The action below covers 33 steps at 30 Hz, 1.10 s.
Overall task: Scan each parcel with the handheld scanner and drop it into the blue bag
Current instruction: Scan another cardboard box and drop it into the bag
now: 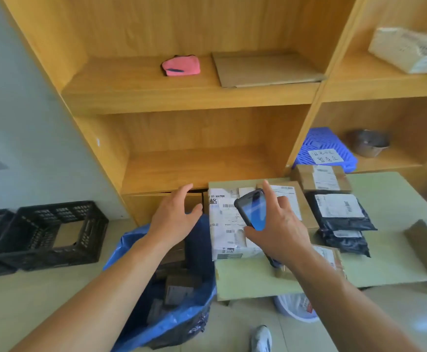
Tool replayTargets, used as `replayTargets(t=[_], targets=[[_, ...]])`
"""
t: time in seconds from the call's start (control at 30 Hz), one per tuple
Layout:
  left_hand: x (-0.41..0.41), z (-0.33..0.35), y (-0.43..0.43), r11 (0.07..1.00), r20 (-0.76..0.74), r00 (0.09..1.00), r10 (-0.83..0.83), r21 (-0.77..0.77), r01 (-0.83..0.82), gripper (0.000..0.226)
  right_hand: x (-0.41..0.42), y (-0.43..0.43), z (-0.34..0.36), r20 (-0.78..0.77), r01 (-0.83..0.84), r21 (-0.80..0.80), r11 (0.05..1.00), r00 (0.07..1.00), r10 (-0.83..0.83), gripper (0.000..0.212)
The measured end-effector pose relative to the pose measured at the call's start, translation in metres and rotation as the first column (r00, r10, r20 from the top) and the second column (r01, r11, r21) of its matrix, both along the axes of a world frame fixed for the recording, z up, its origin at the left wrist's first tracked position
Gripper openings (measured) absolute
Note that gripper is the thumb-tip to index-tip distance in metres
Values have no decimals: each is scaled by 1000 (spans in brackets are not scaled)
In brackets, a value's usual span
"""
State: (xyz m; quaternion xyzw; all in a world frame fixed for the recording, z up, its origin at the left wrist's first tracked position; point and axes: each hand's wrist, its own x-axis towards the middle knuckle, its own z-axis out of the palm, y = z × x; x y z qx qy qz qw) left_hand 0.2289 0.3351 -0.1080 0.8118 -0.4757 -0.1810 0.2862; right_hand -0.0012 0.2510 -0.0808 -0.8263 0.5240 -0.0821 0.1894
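Head view. The right hand [281, 232] is gripping a black handheld scanner with a blue-lit screen [251, 209], with the thumb and lower fingers clamped on its body and the index finger pointing straight up. The scanner is tilting over a white paper-wrapped parcel bearing barcode labels [226, 224]. That parcel is lying at the left edge of a pale green table [390, 260].

The left hand [174, 214] is holding nothing. Its fingers are spreading straight and apart as it hovers above the mouth of a blue plastic bag [182, 318], just beside the white parcel's left edge; contact with the parcel cannot be told. The bag is standing on the floor against the table's left side, and several brown cardboard parcels [179, 288] are lying inside it.

Other parcels are waiting on the table:
- a brown box with a white label [320, 177] at the far edge;
- a flat brown carton [306, 207] partly under the right hand;
- two black plastic mailers [339, 212], one overlapping the other.

A yellow wooden shelf unit [194, 97] is standing behind the table. It is carrying a pink folded cloth [181, 65], a flat cardboard sheet [265, 69], a blue perforated plastic basket [324, 148] and a metal bowl [368, 143]. A black plastic crate [52, 235] is sitting on the floor at left.
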Motion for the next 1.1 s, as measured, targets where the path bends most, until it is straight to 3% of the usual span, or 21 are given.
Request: replayTargets(t=[0.37,0.73,0.87,1.0,1.1], targets=[[-192,5,-109,950,2,951,-309,-34,309,59,-202,-34,-5,73,303,56,951,949,-307,114],[-423,-13,-224,872,-51,872,-487,30,489,60,-444,-91,-30,-51,508,88,857,862,-505,113],[-478,-34,-261,786,-97,799,-594,140,602,70,-498,-108,-41,-64,577,133,806,816,-574,112],[-510,-59,-312,632,-63,676,-734,301,714,84,-535,-127,-62,-86,620,170,766,784,-615,112],[-534,-78,-361,557,-69,604,-794,316,768,88,-557,-145,-80,-108,651,207,730,757,-644,111]])
